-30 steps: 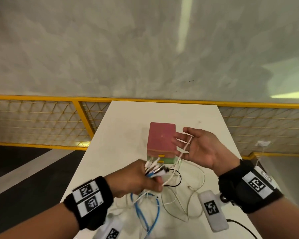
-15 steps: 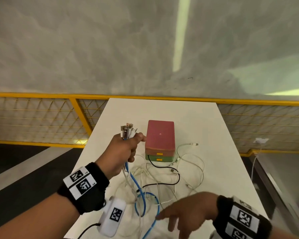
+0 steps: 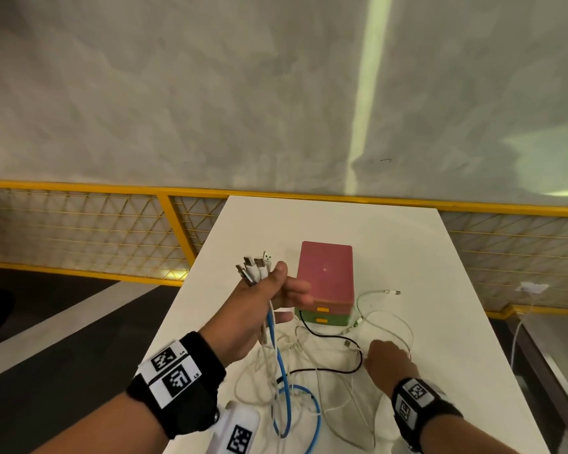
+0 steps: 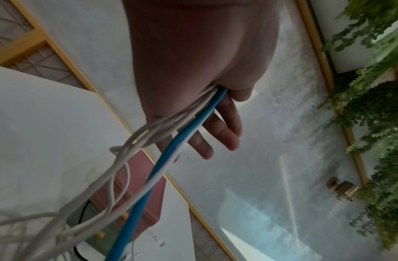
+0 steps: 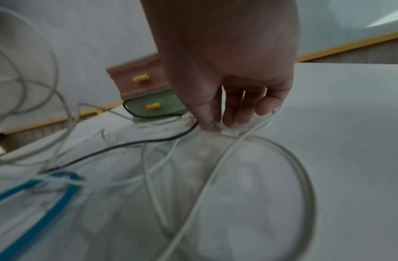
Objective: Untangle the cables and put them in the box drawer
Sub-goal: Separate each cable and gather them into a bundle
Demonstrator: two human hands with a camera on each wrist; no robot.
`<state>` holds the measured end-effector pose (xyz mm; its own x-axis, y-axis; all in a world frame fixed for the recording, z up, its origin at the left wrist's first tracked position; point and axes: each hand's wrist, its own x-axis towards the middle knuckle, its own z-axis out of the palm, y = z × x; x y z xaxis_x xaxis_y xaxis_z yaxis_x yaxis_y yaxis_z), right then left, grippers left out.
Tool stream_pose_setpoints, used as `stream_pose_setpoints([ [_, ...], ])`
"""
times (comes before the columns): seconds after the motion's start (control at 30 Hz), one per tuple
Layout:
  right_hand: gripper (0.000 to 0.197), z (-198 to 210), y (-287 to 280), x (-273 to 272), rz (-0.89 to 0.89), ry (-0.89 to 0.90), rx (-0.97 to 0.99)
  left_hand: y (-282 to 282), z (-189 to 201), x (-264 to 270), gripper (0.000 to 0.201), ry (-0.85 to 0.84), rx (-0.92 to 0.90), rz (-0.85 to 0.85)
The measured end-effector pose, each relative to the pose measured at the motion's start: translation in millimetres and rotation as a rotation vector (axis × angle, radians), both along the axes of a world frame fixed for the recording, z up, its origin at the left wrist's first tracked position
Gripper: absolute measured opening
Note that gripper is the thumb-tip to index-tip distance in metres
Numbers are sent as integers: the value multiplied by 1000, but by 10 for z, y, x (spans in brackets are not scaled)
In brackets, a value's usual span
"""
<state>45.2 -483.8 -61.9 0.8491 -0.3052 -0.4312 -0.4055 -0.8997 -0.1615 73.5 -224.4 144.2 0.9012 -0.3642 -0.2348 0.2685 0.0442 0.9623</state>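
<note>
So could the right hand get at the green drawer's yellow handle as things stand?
Probably yes. The right hand sits low on the table just in front of the box, and the green drawer's yellow handle faces it uncovered. Only a black cable and loose white cables lie between.

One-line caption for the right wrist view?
Right hand pinching a white cable on the table, drawer box behind.

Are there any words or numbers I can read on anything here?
No readable words or numbers.
Left wristband: black-and-white square code patterns; tiny characters at the edge, too small to read.
Right wristband: code patterns only.
White device under the left wrist: a code pattern.
Drawer box: no writing.
</note>
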Motion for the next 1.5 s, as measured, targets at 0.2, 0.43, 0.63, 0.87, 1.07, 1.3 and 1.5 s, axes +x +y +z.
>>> stream_pose_setpoints([
  [0.2, 16, 96, 20, 15, -239, -145, 287, -127, 9, -4, 46, 37, -40, 1],
  [0.43, 16, 1359, 238, 131, -321, -705, 763, -432, 38, 51, 36, 102, -10, 11],
  [0.63, 10, 2197, 654, -76, -117, -861, 927, -694, 180, -4, 38, 45, -81, -32],
  [0.87, 13, 2222, 727, -169, 46, -817, 871, -689, 261, 39, 29, -1, -244, 15],
  [1.07, 32, 2078, 552, -251, -167, -840, 919, -560, 241, 129, 36, 58, -329, 112],
  [1.3, 58, 1805, 716, -279, -341, -144, 1095, -526, 235, 64, 43, 113, -383, 81],
  [1.5, 35, 1913, 633, 138, -828, -230, 1800, -334, -140, -296, 44, 230, 37, -156],
])
